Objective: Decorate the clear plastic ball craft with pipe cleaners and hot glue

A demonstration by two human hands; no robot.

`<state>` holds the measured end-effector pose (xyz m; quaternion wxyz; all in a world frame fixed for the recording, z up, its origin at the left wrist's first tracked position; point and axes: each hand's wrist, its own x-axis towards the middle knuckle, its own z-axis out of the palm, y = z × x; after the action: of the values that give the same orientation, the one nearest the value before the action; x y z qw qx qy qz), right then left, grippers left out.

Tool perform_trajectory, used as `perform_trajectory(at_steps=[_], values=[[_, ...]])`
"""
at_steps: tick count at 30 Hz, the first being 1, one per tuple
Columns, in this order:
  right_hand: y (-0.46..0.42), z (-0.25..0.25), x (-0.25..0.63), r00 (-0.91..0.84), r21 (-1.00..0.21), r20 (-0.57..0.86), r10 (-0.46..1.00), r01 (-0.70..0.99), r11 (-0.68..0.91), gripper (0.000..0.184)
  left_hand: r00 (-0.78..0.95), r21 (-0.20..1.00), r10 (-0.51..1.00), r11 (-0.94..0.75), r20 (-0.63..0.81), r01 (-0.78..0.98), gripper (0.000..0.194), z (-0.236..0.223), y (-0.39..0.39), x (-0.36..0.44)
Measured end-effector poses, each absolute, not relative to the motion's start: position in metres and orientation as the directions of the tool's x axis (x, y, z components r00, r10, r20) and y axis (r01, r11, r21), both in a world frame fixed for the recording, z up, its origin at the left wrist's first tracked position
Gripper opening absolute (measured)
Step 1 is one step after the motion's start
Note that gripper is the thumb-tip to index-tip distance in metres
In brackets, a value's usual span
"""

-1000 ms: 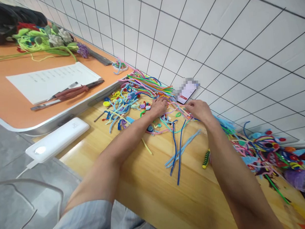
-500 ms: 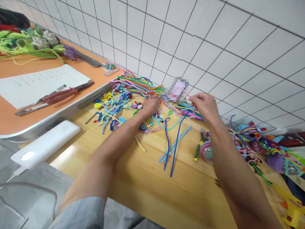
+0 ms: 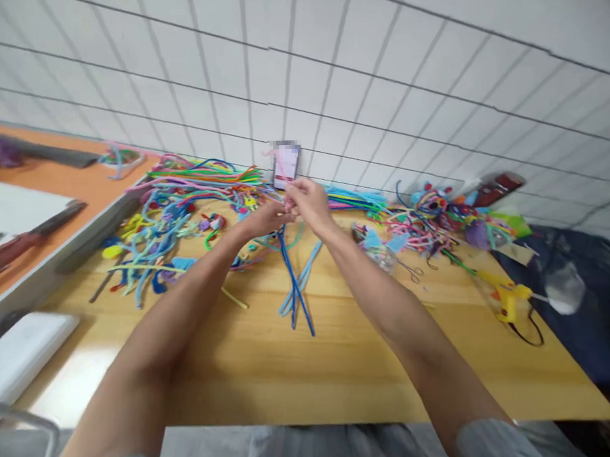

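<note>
The view is swinging right, bringing the yellow glue gun (image 3: 509, 297) fully into the right of the frame. The left hand (image 3: 265, 218) is leaving the heap (image 3: 155, 234) and is meeting the right hand (image 3: 308, 200) at upper centre. The right hand is pinching a pink stem (image 3: 281, 164) just in front of the phone (image 3: 293, 163); the left is curling its fingers close to it, though whether it is gripping cannot be told. The work seems to be shifting from sorting to handling that one piece.

The wall (image 3: 380, 86) is showing pale, gridded tile, and the worktop (image 3: 250, 370) smooth, glossy, pale-grained wood. At left, the heap is tangling fuzzy curls and discs; at centre, dark blue stems (image 3: 291, 275) are crossing light blue stems (image 3: 306, 272), all slim and velvety. The pink stem is bending softly at its top.
</note>
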<state>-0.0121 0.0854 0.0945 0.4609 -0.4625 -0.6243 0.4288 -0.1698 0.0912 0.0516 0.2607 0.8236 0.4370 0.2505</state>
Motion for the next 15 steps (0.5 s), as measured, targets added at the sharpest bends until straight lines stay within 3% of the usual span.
perform_trajectory(at_steps=[3, 7, 12, 15], values=[[0.078, 0.088, -0.018, -0.104, -0.962, 0.231, 0.967, 0.122, 0.243, 0.012, 0.417, 0.629, 0.898, -0.405, 0.139, 0.663, 0.044, 0.045, 0.098, -0.173], [0.063, 0.091, -0.016, -0.053, -0.980, 0.194, 0.980, -0.052, 0.191, 0.009, 0.327, 0.534, 0.937, -0.339, 0.121, 0.774, 0.034, 0.039, 0.104, -0.187], [0.039, 0.096, 0.001, -0.123, -0.984, 0.132, 0.984, -0.135, 0.115, 0.012, 0.200, 0.514, 0.960, -0.273, 0.194, 0.813, 0.026, 0.046, 0.100, -0.202], [0.018, 0.090, 0.018, -0.167, -0.991, 0.045, 0.985, -0.133, 0.023, 0.002, 0.120, 0.479, 0.962, -0.228, 0.246, 0.848, 0.026, 0.059, 0.097, -0.207]])
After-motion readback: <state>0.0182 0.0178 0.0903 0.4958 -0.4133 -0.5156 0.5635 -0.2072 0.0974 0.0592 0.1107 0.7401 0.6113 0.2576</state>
